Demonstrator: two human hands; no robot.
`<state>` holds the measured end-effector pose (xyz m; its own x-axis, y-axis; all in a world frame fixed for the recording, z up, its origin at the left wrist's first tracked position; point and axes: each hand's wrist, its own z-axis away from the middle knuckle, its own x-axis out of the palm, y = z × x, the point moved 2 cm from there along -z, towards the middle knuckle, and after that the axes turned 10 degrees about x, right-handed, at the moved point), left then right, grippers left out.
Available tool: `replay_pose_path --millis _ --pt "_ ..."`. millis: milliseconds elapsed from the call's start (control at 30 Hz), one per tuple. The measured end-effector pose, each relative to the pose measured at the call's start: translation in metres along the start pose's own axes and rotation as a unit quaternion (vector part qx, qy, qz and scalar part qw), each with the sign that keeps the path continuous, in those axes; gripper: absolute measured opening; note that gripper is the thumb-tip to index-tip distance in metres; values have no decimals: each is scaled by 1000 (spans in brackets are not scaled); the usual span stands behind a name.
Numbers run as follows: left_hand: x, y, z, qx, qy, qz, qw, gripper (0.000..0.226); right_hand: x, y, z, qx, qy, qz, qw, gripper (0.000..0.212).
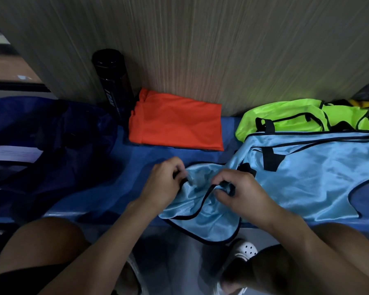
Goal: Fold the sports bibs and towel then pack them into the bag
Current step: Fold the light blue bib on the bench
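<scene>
Pinching the black-trimmed edge of the light blue bib (200,218) from both sides, the left hand (164,182) and the right hand (241,192) sit close together at the middle of the view. Their fingers are curled and their thumbs pressed to the cloth, each holding a bunched bit of what looks like a shoulder strap. The bib spills from between them toward 6 o'clock, its lower hem hanging off the front lip of the blue bench (136,167) above the person's knees.

The fabric reads as thin, glossy mesh: very light, wholly limp and probably slippery, so it will likely slump and slide rather than keep a crease. The bound black trim is the firmest part (and the easiest to find by touch). Strap tops and hem corners are therefore the sensible places to take hold, with the cloth smoothed flat on the bench before each fold.

At 3 o'clock from the hands a wider spread of pale blue cloth (307,171) lies flat. Whether it is a second bib or part of the held one is hard to tell where the layers overlap. A neon green bib (285,116) lies crumpled at 2 o'clock, and an orange bib (177,122) sits already folded at 12 o'clock against the wooden panel (222,50). The dark blue bag (51,135) slumps at 9 o'clock, well apart from both hands, with a black bottle (113,81) at 11 o'clock.
</scene>
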<state>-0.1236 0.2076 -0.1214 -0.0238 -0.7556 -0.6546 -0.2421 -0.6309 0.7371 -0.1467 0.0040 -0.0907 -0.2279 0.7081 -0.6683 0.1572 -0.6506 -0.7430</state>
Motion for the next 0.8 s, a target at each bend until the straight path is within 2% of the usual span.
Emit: replay_pose_path --millis 133,200,267,333,400,433,600,800 --pt "-19 18 -5 48 39 127 990 22 -3 -8 -4 2 27 -50 998 15" --pt "-24 28 -5 60 32 181 981 29 -3 -14 -8 0 44 -74 996 19" --pt "-27 37 -3 59 6 216 975 20 -2 -20 -12 -13 72 -95 993 24" --pt "-27 42 -1 69 -34 217 973 14 -2 -25 -17 -25 106 -114 988 28" --pt "-25 42 0 76 -55 213 973 27 -2 -27 -22 -29 123 -119 985 31" --pt "-23 40 -1 71 -50 218 972 28 -1 -28 -24 -33 127 -112 985 32" --pt "-24 31 -4 80 41 219 972 5 2 -28 -28 -38 124 -85 988 26" --pt "-24 27 -6 87 78 253 960 23 -9 -17 -10 -42 125 -50 990 25"
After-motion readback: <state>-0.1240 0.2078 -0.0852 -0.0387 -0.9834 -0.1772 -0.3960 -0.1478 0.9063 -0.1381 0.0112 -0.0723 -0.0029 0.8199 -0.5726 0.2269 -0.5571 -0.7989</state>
